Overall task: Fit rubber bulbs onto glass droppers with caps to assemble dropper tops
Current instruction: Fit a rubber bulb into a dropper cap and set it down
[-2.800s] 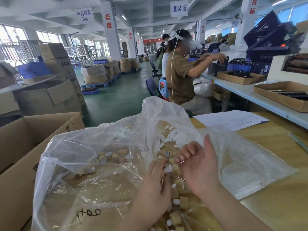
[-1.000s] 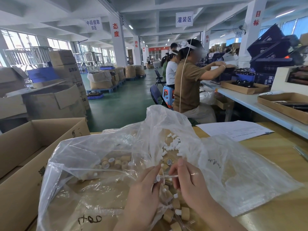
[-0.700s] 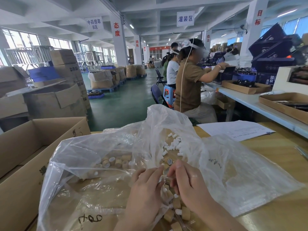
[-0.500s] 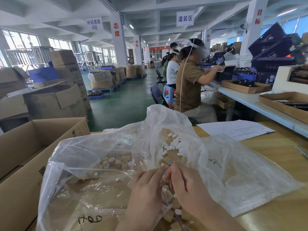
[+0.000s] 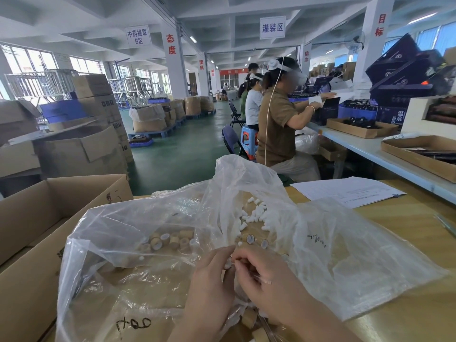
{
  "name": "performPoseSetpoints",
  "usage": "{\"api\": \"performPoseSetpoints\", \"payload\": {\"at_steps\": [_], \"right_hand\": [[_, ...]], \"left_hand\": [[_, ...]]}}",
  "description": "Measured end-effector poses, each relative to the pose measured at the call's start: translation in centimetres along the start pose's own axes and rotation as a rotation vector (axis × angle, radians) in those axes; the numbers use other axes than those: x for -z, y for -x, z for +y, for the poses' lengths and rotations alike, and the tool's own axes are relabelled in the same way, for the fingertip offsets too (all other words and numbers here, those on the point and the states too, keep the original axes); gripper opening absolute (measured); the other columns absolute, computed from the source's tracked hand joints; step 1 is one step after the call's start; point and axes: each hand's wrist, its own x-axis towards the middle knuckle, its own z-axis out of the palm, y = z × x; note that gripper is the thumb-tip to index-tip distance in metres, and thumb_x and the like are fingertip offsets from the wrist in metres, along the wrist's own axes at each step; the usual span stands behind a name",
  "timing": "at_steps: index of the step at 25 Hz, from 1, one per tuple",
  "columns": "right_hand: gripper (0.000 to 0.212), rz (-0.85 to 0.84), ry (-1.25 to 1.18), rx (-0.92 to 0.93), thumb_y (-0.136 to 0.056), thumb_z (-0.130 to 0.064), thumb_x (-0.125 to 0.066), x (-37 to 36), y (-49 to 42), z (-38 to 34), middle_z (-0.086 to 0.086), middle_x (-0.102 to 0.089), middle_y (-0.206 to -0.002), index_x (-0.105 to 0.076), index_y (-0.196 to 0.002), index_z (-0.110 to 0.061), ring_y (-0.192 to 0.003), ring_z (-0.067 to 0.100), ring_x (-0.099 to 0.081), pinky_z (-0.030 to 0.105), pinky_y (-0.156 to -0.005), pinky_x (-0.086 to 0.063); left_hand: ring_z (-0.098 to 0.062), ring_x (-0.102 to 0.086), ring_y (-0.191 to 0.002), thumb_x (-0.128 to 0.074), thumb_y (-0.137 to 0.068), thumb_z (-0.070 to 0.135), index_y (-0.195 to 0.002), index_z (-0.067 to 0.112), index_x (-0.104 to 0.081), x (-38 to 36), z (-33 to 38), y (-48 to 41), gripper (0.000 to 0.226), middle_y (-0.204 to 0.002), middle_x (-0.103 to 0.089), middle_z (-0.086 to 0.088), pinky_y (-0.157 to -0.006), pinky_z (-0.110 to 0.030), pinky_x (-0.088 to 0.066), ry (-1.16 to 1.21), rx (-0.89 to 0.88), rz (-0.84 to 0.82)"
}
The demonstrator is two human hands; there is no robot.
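Observation:
My left hand [image 5: 212, 282] and my right hand [image 5: 264, 275] meet fingertip to fingertip over the open clear plastic bag [image 5: 148, 230]. My left fingers pinch a white rubber bulb [image 5: 227, 264]. My right fingers curl round a glass dropper, which is almost wholly hidden in the hand. Loose white bulbs [image 5: 256, 215] lie in a heap inside the bag just beyond my hands. Tan caps [image 5: 172, 241] sit in a cluster to the left under the plastic. More capped pieces [image 5: 249, 319] lie below my wrists.
An open cardboard box [image 5: 37, 218] stands at my left. The bag lies on a wooden table [image 5: 407, 317] with a printed sheet [image 5: 345, 191] at the far right. Seated workers [image 5: 276, 124] and a long bench with trays lie beyond.
The dropper, held level between my hands a second ago, has vanished into my right hand. Both hands have closed together and dropped slightly toward the bag.

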Motion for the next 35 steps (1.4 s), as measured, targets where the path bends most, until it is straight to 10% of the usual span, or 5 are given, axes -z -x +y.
{"api": "performPoseSetpoints", "payload": {"at_steps": [8,13,17,28,35], "right_hand": [[0.014,0.049,-0.139,-0.138,-0.090,-0.039,-0.043,-0.5,-0.2,0.6,-0.020,-0.056,-0.065,-0.054,-0.086,-0.031,-0.057,0.005,-0.052,0.013,-0.054,-0.036],[0.017,0.091,-0.288,-0.179,-0.096,-0.021,-0.051,-0.6,-0.1,0.8,-0.016,-0.056,-0.062,-0.061,-0.083,-0.022,-0.053,0.004,-0.051,0.015,-0.054,-0.038],[0.032,0.248,-0.536,-0.366,-0.095,-0.028,-0.051,0.3,-0.5,0.4,-0.004,-0.049,-0.048,-0.064,-0.066,-0.026,-0.045,0.014,-0.043,0.022,-0.046,-0.035],[0.043,0.295,-0.872,-0.562,-0.081,-0.051,-0.048,0.5,-1.1,0.4,0.009,-0.053,-0.052,-0.064,-0.058,-0.018,-0.040,0.018,-0.044,0.025,-0.042,-0.037],[0.055,-0.015,-0.466,-0.512,-0.065,-0.072,-0.064,-0.4,-0.3,0.2,-0.007,-0.048,-0.054,-0.055,-0.074,-0.019,-0.049,0.008,-0.041,0.021,-0.051,-0.037]], "left_hand": [[-0.002,-0.053,-0.082,-0.067,-0.063,0.004,-0.087,0.018,-0.068,-0.5,0.0,-0.2,0.027,-0.084,-0.068,0.012,-0.078,-0.014,-0.036,-0.102,-0.193,0.021],[0.022,-0.046,-0.103,-0.073,-0.075,0.002,-0.115,0.024,-0.064,-0.1,0.8,-0.2,0.047,-0.104,-0.056,0.028,-0.085,0.004,-0.031,0.074,-0.071,0.013],[0.013,-0.050,-0.114,-0.058,-0.075,-0.004,-0.126,0.038,-0.051,0.3,1.2,0.1,0.067,-0.119,-0.059,0.026,-0.090,0.000,-0.035,0.183,-0.037,0.001],[-0.006,-0.050,-0.049,-0.044,-0.097,0.022,-0.079,0.032,-0.063,0.3,1.1,0.3,0.028,-0.055,-0.056,-0.002,-0.051,-0.017,-0.040,0.441,0.190,-0.067],[-0.003,-0.037,-0.045,-0.044,-0.097,0.014,-0.058,0.027,-0.046,-0.1,0.6,0.2,0.041,-0.048,-0.043,0.004,-0.046,-0.013,-0.030,0.350,0.210,-0.022]]}}
